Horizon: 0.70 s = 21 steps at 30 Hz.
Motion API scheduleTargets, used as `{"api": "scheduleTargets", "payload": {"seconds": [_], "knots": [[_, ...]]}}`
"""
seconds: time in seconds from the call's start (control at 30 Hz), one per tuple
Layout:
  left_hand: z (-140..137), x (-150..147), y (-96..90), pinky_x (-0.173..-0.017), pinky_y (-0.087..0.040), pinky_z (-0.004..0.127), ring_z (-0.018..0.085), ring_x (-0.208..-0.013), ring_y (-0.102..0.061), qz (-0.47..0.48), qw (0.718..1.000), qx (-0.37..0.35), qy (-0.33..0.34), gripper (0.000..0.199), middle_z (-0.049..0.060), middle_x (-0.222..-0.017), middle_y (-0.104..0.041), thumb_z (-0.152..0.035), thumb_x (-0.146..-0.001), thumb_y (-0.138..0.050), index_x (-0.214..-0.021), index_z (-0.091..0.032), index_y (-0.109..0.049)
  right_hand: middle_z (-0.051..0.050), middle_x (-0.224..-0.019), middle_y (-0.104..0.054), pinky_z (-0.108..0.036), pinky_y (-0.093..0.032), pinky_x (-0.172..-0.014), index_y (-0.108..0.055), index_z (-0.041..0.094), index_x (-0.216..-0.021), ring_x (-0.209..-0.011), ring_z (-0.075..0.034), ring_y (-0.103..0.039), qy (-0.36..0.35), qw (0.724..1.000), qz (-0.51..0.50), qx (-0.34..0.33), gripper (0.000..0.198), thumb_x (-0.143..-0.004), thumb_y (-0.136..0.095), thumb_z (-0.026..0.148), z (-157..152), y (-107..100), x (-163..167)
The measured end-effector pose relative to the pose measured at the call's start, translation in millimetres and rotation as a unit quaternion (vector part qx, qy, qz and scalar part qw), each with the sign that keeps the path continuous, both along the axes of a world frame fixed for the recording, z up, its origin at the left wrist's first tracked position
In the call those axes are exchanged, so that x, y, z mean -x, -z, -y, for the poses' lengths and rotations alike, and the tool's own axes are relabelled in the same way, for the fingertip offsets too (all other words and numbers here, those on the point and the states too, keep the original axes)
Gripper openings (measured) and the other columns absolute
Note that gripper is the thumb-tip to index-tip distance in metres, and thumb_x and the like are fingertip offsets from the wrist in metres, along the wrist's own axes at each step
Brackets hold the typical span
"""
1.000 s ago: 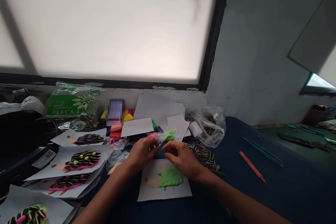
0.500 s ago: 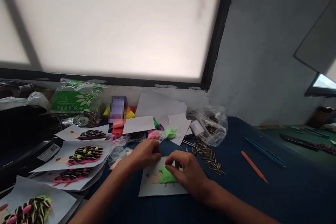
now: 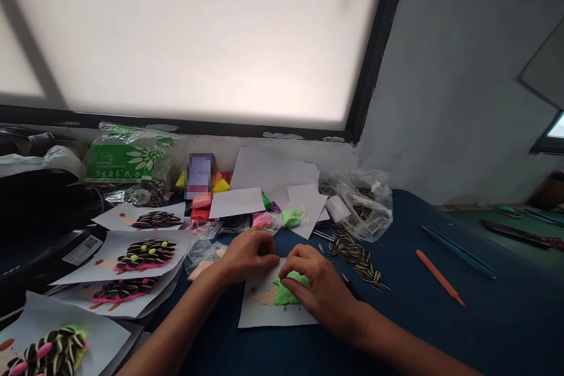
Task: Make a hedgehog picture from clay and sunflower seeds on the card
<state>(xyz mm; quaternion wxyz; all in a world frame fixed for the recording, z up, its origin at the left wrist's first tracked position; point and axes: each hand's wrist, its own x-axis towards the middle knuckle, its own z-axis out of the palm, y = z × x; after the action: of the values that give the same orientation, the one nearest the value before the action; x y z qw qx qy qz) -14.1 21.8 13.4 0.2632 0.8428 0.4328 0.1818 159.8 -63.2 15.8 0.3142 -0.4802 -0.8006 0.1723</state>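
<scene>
A white paper sheet (image 3: 258,318) lies before me, bearing a flat hedgehog shape with a peach clay head (image 3: 265,296) and a bright green clay body (image 3: 285,295). Short drawn legs show beneath the body. My left hand (image 3: 253,252) rests at the sheet's upper left edge, fingers loosely curled and thumb apart from them. Over the green clay, my right hand (image 3: 319,285) has thumb and forefinger tips together. Whatever is between those tips is too small to make out, and this hand hides the body's right side. Striped sunflower seeds (image 3: 352,249) lie loose beyond it.
Finished-looking seed hedgehogs on paper (image 3: 145,255) are stacked at left beside a black device (image 3: 39,217). Clay packets (image 3: 291,218), blank sheets (image 3: 273,167) and a seed bag (image 3: 363,211) line the wall. An orange clay tool (image 3: 440,279) and blue tweezers (image 3: 458,251) lie at right.
The view has shifted slightly, so everything sits a little further right. Both hands keep nearly the same pose over the sheet. A dark pen-like thing now shows beside the right wrist.
</scene>
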Motion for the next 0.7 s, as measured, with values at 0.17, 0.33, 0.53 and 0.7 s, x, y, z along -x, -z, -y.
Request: {"api": "scheduleTargets", "payload": {"seconds": [0.17,0.33,0.53,0.7], "knots": [[4.6,-7.6,8.5,-0.059,-0.029,0.026,0.016,-0.069,-0.049,0.005,0.997,-0.063,-0.051,0.013,-0.001,-0.066,-0.055,-0.022,-0.071,-0.057,-0.059,-0.019,-0.052,-0.003,-0.087,-0.057,-0.03,-0.045,-0.075,-0.065,0.018,-0.08,-0.086,-0.019,-0.055,-0.003,0.999,0.037,0.008,0.012,-0.083,-0.065,0.006,-1.7,-0.5,1.5],[5.7,-9.1,11.5,-0.058,-0.028,0.026,0.015,-0.066,-0.048,0.004,0.994,-0.087,-0.07,0.013,-0.001,-0.063,-0.054,-0.018,-0.069,-0.055,-0.057,-0.019,-0.05,-0.004,-0.089,-0.058,-0.031,-0.044,-0.076,-0.061,0.017,-0.08,-0.087,-0.019,-0.055,-0.016,0.997,0.071,0.008,0.011,-0.084,-0.063,0.006,-3.3,-6.1,6.3],[4.8,-8.4,9.9,-0.056,-0.027,0.026,0.015,-0.064,-0.049,-0.006,0.994,-0.085,-0.071,0.015,-0.001,-0.063,-0.055,-0.021,-0.069,-0.057,-0.056,-0.019,-0.05,0.001,-0.076,-0.063,-0.025,-0.04,-0.062,-0.062,0.017,-0.079,-0.065,-0.012,-0.053,-0.007,0.999,-0.009,0.035,0.016,-0.081,-0.062,0.001,-3.4,-9.3,13.2],[4.0,-8.1,11.6,-0.057,-0.028,0.026,0.016,-0.066,-0.05,-0.006,0.994,-0.089,-0.068,0.015,0.0,-0.064,-0.055,-0.023,-0.071,-0.056,-0.058,-0.019,-0.051,0.001,-0.079,-0.064,-0.023,-0.041,-0.064,-0.068,0.019,-0.08,-0.069,-0.012,-0.055,0.001,0.999,-0.04,0.013,0.016,-0.079,-0.067,0.003,-4.5,-15.1,9.0]]}}
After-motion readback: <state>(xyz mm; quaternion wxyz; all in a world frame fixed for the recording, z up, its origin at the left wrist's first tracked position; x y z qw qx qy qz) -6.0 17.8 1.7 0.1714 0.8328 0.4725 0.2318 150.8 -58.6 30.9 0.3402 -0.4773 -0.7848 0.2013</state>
